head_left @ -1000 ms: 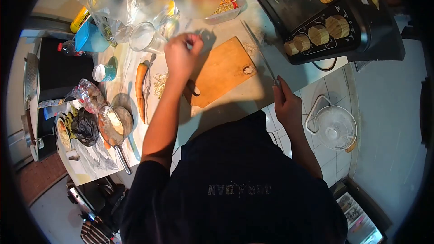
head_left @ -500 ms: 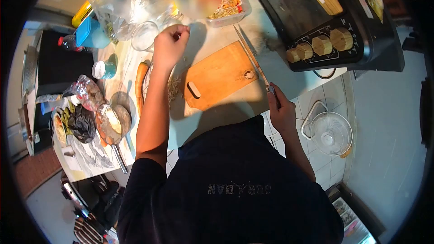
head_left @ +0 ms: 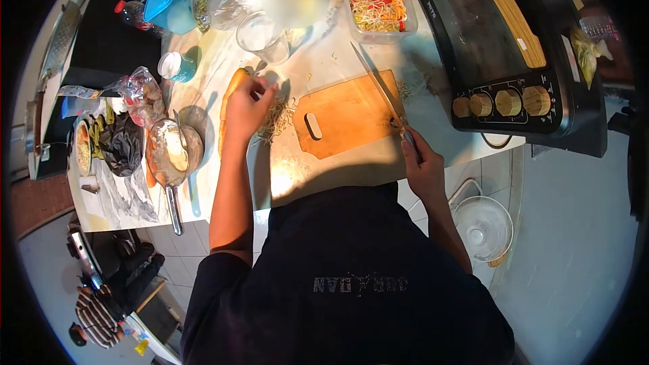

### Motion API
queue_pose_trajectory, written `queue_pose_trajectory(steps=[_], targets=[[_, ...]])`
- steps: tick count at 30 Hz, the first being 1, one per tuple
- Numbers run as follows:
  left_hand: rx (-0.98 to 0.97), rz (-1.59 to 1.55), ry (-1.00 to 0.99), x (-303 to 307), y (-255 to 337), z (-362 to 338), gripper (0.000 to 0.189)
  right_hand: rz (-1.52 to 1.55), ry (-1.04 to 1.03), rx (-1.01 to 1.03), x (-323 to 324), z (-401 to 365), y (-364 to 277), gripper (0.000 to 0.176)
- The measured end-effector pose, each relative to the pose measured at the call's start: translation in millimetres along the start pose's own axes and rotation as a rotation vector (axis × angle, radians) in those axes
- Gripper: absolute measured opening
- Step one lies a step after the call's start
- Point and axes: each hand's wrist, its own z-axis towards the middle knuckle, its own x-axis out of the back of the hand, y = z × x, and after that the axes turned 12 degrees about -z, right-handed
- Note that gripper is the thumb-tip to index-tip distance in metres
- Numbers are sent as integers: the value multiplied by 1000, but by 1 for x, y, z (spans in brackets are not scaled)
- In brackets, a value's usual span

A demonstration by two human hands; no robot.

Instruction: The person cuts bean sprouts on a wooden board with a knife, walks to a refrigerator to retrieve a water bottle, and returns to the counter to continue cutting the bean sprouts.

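Note:
My right hand [head_left: 424,162] is wrapped round the handle of a knife [head_left: 374,80], whose blade points up and lies across the right part of a wooden cutting board [head_left: 345,118]. Left of the board, my left hand [head_left: 249,105] hovers with bent fingers apart, over a long orange carrot [head_left: 225,115]. Between that hand and the board is a small heap of thin shreds [head_left: 276,124]. A clear container of shredded vegetables [head_left: 375,1] stands beyond the board.
An empty clear cup [head_left: 262,37] stands behind my left hand. To the left are a white-lidded jar [head_left: 177,66], a blue-lidded container [head_left: 169,10] and a pan [head_left: 169,155] with pale food. A black appliance with wooden knobs [head_left: 508,103] occupies the right side.
My left hand has come down from near the clear cup to beside the carrot. My right hand still holds the knife. The whole view has shifted.

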Motion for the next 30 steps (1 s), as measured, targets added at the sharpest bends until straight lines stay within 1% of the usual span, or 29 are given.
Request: queue_pose_trajectory(steps=[2, 3, 4, 6, 9, 10, 12, 14, 16, 18, 19, 21, 22, 24, 25, 26, 29, 30], targets=[[-173, 82, 224, -1, -8, 12, 47, -8, -41, -37, 1, 1, -3, 35], [-132, 60, 290, -3, -3, 20, 67, -10, -43, -28, 0, 1, -1, 35], [-131, 58, 298, -6, -2, 30, 67, -7, -29, -9, -3, 2, 3, 35], [-332, 62, 414, -12, -1, 48, 72, -5, -18, 14, -3, 2, 6, 34], [-356, 137, 375, -16, 6, 63, 74, 3, -9, 10, -1, 1, 7, 34], [-355, 137, 375, -15, 7, 64, 74, 3, -12, -4, 1, 1, 8, 35], [-241, 90, 313, -11, 12, 65, 74, 1, -17, -20, 4, 1, 8, 35], [-206, 79, 297, -5, 15, 65, 75, -43, -47, -68, 8, 2, 6, 36], [-167, 67, 286, 1, 20, 62, 75, -34, -29, -29, 6, 3, 11, 36], [15, 38, 273, 8, 28, 56, 72, -22, -13, 13, 4, 3, 11, 36], [17, 39, 278, 9, 22, 55, 72, -27, -26, 6, 4, 4, 8, 36], [-235, 24, 377, 12, 8, 50, 63, -31, -44, 1, 3, 5, 7, 36], [-231, 26, 380, 14, 1, 46, 63, -13, -40, 6, 1, 5, 8, 36], [-185, 62, 414, 19, -3, 26, 54, 7, -40, 9, -2, 5, 9, 37], [-109, 52, 347, 22, -3, 17, 39, 16, -46, 16, -3, 6, 9, 37], [-107, 53, 347, 24, -7, 10, 39, 25, -50, 24, -4, 7, 9, 37], [-169, 148, 116, 27, -12, -6, 20, 4, -70, -4, -5, 7, 6, 36], [-167, 147, 118, 25, -11, -9, 20, 3, -73, -2, -4, 7, 3, 36]])
